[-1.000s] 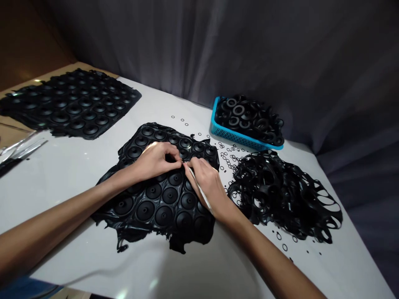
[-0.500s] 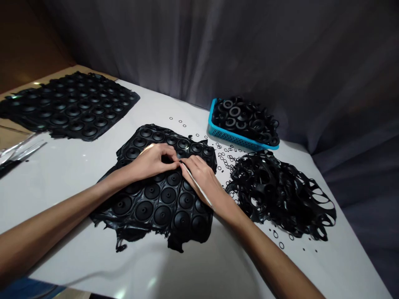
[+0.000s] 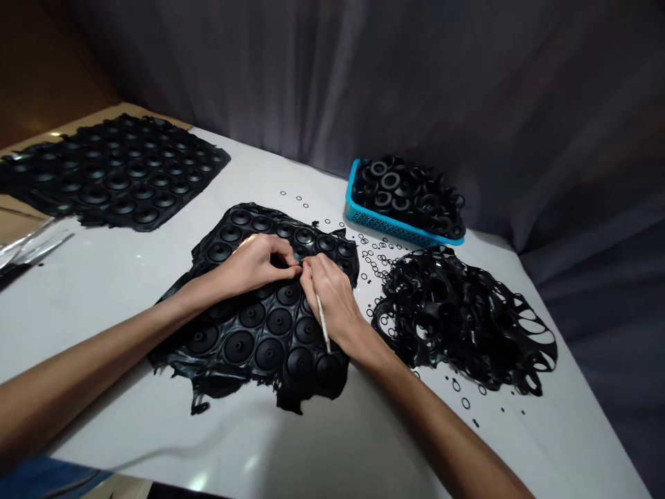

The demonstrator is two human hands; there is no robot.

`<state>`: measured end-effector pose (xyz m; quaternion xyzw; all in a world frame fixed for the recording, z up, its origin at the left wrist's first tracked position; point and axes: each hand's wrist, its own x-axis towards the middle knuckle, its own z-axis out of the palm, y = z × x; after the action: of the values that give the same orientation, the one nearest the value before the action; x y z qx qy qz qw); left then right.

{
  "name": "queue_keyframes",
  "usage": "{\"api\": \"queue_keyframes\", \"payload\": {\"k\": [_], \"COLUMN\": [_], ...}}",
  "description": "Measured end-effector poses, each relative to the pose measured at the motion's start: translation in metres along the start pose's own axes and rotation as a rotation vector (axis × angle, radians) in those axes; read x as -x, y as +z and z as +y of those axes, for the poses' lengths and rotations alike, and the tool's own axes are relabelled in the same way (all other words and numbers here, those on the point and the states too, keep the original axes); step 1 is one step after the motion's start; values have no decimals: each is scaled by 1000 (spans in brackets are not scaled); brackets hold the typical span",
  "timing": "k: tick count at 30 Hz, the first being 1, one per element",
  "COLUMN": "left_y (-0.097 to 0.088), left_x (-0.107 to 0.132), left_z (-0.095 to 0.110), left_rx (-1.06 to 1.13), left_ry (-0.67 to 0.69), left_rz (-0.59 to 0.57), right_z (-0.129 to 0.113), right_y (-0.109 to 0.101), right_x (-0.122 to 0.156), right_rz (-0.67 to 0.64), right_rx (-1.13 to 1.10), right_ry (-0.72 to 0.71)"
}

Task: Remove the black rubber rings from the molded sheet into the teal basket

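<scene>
A black rubber sheet [image 3: 208, 371] with rows of moulded round discs lies on the white table beneath both hands. Over its middle, my left hand [image 3: 257, 262] is closed in a pinch, thumb and forefinger together at a spot on the sheet; what they grip is too small to make out. Right beside those fingertips is my right hand [image 3: 332, 291], closed around a thin whitish stick [image 3: 323, 322]. The stick's rear end points down toward my wrist. Its front tip is hidden by the fingers.
A blue basket [image 3: 395, 230] full of black rubber rings stands at the back. Tangled black rubber scrap [image 3: 467, 322] lies on the right, with small thin rings [image 3: 371, 260] scattered around it. Another moulded rubber sheet [image 3: 119, 173] is at back left, near a shiny clear plastic piece [image 3: 36, 249].
My right hand has turned, and the stick now stands steeper, its rear end swung away from my forearm. My left hand keeps its pinch at almost the same spot.
</scene>
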<state>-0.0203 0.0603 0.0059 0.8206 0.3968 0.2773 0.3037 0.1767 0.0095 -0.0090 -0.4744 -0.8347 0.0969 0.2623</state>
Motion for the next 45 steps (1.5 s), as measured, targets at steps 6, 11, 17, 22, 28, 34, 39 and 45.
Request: {"api": "queue_keyframes", "payload": {"k": [6,11,17,22,28,34,39,45], "left_y": [5,6,3,2,-1,-3,-2,1], "left_x": [-1,-1,4,8,8,9,8,4], "left_z": [3,3,-1,-1,3,3,3,2], "left_rx": [-36,-35,-12,-2,-37,-49,-32,-51], "left_ry": [4,-15,15,31,78,118,112,103], "left_rz": [36,37,21,1,-24,-21,-23,-10], "right_z": [-6,-5,4,10,8,4,4,2], "right_y": [5,6,-9,-7,-7,-11,-13,-5], "right_x": [3,3,8,13,12,9,6,6], "right_rz": [36,51,40,94,90,14,-68,-11], "right_rx": [56,44,-248,-243,-239,-208,-101,-74], "right_ry": [48,55,-23,-34,-47,11,-42,-33]}}
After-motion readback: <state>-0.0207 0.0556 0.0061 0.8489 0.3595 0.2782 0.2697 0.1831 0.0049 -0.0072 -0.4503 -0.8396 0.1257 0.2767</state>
